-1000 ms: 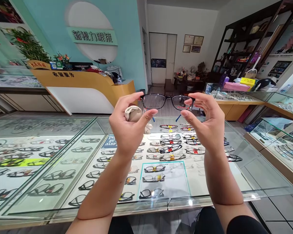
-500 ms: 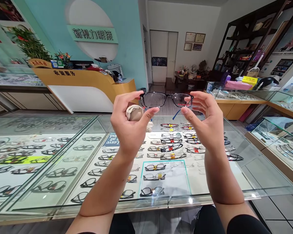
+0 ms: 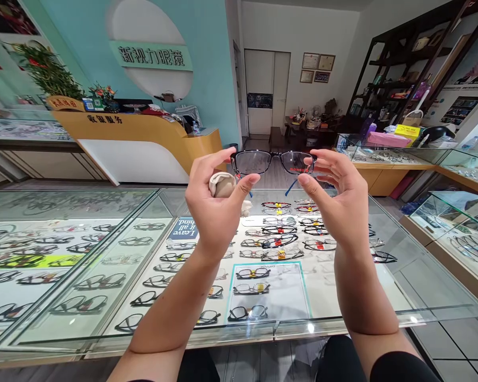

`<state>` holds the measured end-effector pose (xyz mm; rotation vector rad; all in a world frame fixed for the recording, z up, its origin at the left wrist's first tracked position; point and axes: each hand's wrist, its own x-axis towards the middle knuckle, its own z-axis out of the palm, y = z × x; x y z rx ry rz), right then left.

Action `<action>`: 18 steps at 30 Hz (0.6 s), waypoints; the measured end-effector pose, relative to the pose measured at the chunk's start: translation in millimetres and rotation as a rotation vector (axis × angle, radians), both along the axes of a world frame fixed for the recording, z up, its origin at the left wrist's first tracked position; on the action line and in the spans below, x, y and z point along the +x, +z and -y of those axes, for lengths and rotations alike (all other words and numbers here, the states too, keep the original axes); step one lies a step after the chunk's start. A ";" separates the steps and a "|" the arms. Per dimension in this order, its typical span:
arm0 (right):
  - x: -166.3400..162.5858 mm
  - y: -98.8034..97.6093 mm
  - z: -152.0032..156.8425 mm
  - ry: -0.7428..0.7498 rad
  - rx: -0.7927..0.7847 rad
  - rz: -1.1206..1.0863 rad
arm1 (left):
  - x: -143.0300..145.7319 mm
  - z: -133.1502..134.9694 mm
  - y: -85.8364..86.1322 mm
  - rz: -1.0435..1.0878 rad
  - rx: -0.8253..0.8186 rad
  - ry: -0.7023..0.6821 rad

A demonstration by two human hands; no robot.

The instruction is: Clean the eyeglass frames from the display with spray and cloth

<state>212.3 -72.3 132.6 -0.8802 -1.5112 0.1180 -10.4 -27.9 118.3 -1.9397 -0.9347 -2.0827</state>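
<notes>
Left hand (image 3: 213, 199): raised, pinching glasses (image 3: 276, 155), beige cloth (image 3: 223, 185) in palm
Right hand (image 3: 337, 193): raised, pinching opposite end
Wall sign (image 3: 151, 57), beyond left: "新视力眼镜"

One pair of eyeglasses (image 3: 276, 155): dark, glossy frame, rectangular lenses with rounded corners, bridge intact. Lenses appear clear; red lettering shows on the lens nearer the right hand (image 3: 344, 199), fainter marking on the other. Frame is held upright and near level, raised above the glass surface (image 3: 254, 335), each end between finger and thumb. Blue temple tips (image 3: 289, 188) show below the rims. One beige cloth (image 3: 223, 185): bunched, edge rolled, tucked in the left hand (image 3: 215, 212); full extent hidden.
</notes>
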 end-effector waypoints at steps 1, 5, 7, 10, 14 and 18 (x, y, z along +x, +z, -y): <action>0.1 0.0 0.1 0.000 -0.003 -0.003 | 0.2 0.1 0.0 0.003 -0.002 0.000; 0.0 0.6 0.9 0.004 -0.017 -0.007 | 0.8 -0.2 -0.1 0.042 -0.013 -0.030; -0.3 0.9 1.3 0.012 -0.029 -0.024 | 1.0 -0.6 -0.6 0.053 -0.018 -0.042; -0.6 1.3 1.1 0.023 -0.049 -0.060 | 1.5 -1.6 -2.0 0.059 -0.027 -0.045; -0.4 1.1 0.0 0.000 -0.044 -0.051 | 3.0 -3.0 -2.7 0.112 -0.063 -0.084; -1.0 0.0 -1.0 -0.027 0.000 -0.037 | 4.6 -2.1 1.3 0.205 -0.111 -0.130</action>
